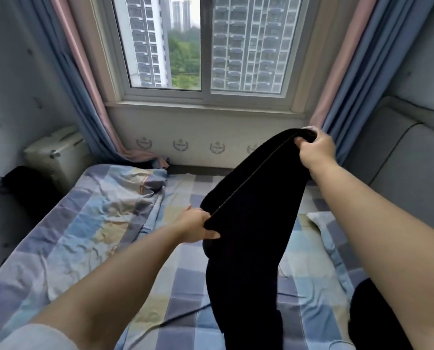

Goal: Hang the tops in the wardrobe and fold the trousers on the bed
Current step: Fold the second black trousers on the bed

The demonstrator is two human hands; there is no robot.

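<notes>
A pair of black trousers (251,223) hangs in the air over the bed (185,279), stretched along one edge between my two hands. My right hand (317,150) grips the upper end, raised near the right curtain. My left hand (198,227) pinches the lower end of that same edge, closer to the mattress. The rest of the fabric droops down to the checked sheet in front of me. Another dark garment (370,311) lies at the bed's lower right, partly hidden by my right forearm.
A crumpled checked quilt (102,213) covers the left half of the bed, and a pillow (322,223) lies at the right. A white case (56,152) stands in the left corner. The window (203,46) and curtains are ahead, a padded headboard (407,173) at the right.
</notes>
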